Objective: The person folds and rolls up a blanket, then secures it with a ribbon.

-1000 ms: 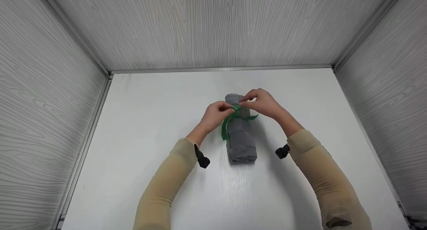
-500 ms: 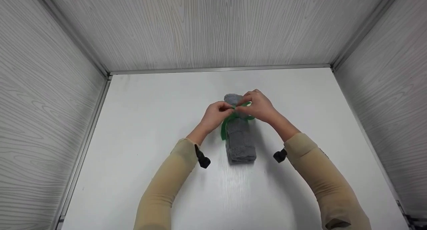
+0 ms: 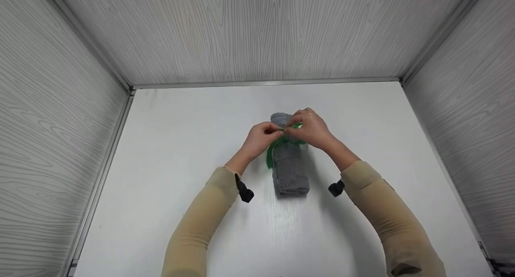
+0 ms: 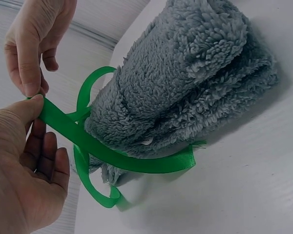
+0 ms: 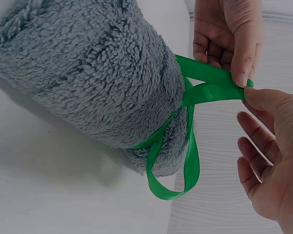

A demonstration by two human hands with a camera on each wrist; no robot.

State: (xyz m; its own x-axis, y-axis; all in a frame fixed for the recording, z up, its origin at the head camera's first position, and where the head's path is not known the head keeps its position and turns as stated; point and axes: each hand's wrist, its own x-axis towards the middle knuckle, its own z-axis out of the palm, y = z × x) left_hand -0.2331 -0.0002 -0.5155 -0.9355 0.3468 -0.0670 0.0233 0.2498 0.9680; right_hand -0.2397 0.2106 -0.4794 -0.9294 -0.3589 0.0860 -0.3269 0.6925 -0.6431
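Observation:
A folded grey fleecy towel lies lengthwise on the white table, cinched by a green ribbon toward its far end. Between thumb and forefinger, my left hand pinches the ribbon above the towel. My right hand pinches the ribbon right beside the left fingertips, its other fingers loosely bent. In the right wrist view, the ribbon runs from the towel to both thumbs, and a loop hangs below. One cut ribbon end lies along the towel's side in the left wrist view. The ribbon's underside is hidden.
The white table is bordered by a pale wood-grain back wall and side walls, with metal strips along the edges. A black wrist camera sits at the left cuff, another at the right.
My right hand has moved left and slightly down to meet the left fingertips, and a ribbon loop now shows beside it. The left hand and towel have barely moved.

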